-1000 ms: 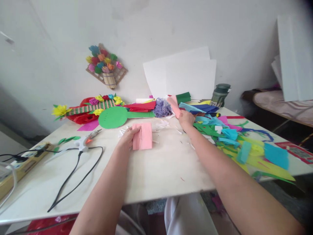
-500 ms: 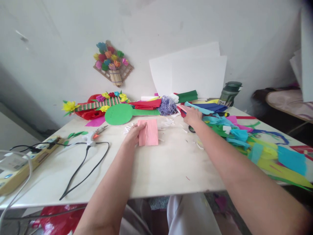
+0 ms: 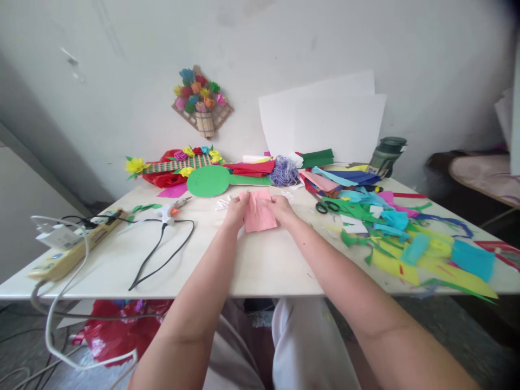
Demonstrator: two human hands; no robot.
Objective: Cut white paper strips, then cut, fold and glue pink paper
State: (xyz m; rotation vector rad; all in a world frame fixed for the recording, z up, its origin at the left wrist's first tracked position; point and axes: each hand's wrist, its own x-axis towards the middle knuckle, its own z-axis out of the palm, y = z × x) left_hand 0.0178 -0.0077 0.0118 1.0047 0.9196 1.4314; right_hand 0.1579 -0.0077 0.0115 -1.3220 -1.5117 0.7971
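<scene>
A piece of pink crepe paper is held up just above the white table between my two hands. My left hand pinches its left edge, and my right hand grips the upper right edge. Behind the paper lies a green round-ended cutout with a long neck. Small white sticks lie beside my left hand. Black-handled scissors rest to the right of my right hand, near more crepe paper pieces.
A glue gun with a looped black cord lies at left, near a power strip. Purple yarn and a decorated flower piece sit at the back. A dark green bottle stands at back right; coloured scraps cover the right side.
My right hand has moved left from the paper pile and now grips the pink crepe paper with my left hand. The scissors are now uncovered. The camera view has shifted slightly.
</scene>
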